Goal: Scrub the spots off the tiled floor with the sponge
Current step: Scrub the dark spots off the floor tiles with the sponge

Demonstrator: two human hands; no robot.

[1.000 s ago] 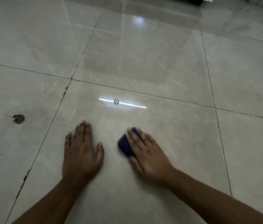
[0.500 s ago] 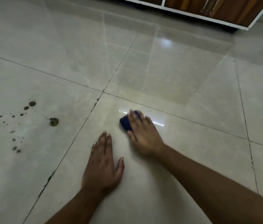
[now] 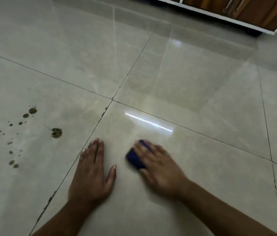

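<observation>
While the tiled floor fills nearly the whole view, glossy enough to throw back a bright strip of light just ahead of the hands, I read it as the work surface and everything else as set by it. Far top right sits a wood-front cabinet w/ a white base, well clear of the job. My left hand lies flat and spread on the tile, palm down, gripping nothing; prob. there as a prop so I can lean fwd. My right hand is curled over the blue sponge, fingers draped across its top and pressing it to the floor; it's blurred, which I take as mid-stroke. That puts the sponge just right of the left hand, on the tile right of the grout line. The brown spots are scattered on the next tile over to the left, well apart from the sponge, so I judge the real scrubbing isn't on them yet.
</observation>
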